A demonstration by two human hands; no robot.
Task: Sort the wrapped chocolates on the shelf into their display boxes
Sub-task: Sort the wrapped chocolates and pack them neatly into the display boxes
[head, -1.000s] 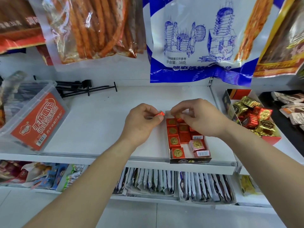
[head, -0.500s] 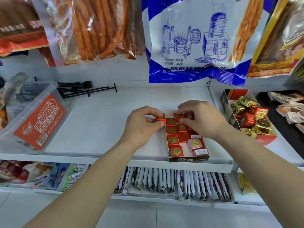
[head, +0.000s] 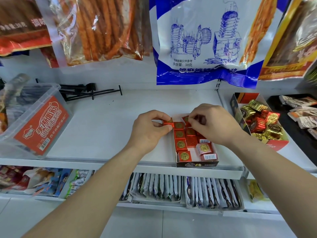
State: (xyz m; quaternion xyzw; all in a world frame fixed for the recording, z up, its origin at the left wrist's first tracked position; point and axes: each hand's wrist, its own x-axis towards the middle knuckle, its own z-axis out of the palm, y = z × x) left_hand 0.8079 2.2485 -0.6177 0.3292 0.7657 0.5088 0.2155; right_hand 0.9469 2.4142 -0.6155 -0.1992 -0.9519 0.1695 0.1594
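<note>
A low display box (head: 197,164) at the shelf's front edge holds rows of red square chocolates with gold seals (head: 181,144). My left hand (head: 149,129) pinches one red chocolate (head: 168,121) just left of the box's far corner. My right hand (head: 214,124) grips another red chocolate (head: 186,120), tilted, over the far end of the box. Further right, a second open box (head: 277,146) is filled with gold and red foil-wrapped chocolates (head: 272,128).
A clear plastic tub with a red label (head: 36,124) sits at the left of the white shelf (head: 109,117). Black hooks (head: 91,91) lie at the back. Snack bags (head: 202,42) hang above. Sachet rows (head: 181,189) fill the lower shelf. Wrapped snacks (head: 301,110) lie far right.
Both hands have dropped lower toward the far end of the red-chocolate box, each still holding its chocolate. The camera view shifted slightly.
</note>
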